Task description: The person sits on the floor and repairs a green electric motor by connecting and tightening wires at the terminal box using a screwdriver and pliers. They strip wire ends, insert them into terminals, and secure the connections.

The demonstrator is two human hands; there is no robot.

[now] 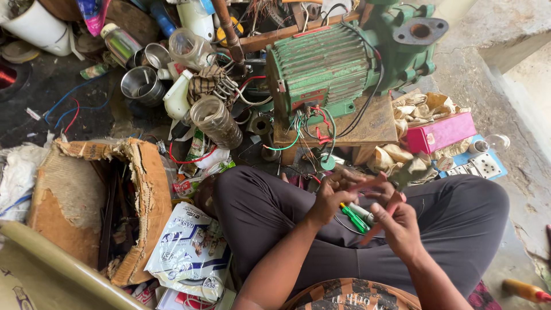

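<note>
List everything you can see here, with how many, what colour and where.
electric motor pump: one, green, on a wooden block at top centre
wires: several, red, green and black, hanging from the pump
pink box: one, right of the pump
metal cups: two, silver, upper left
plastic jar: one, clear, lying left of the pump
torn cardboard box: one, brown, at left
printed plastic bag: one, white, beside the left knee
pliers: one, red handles, in the right hand
screwdriver: one, green, on the lap
left hand: at a thin wire
right hand: gripping the pliers
</note>
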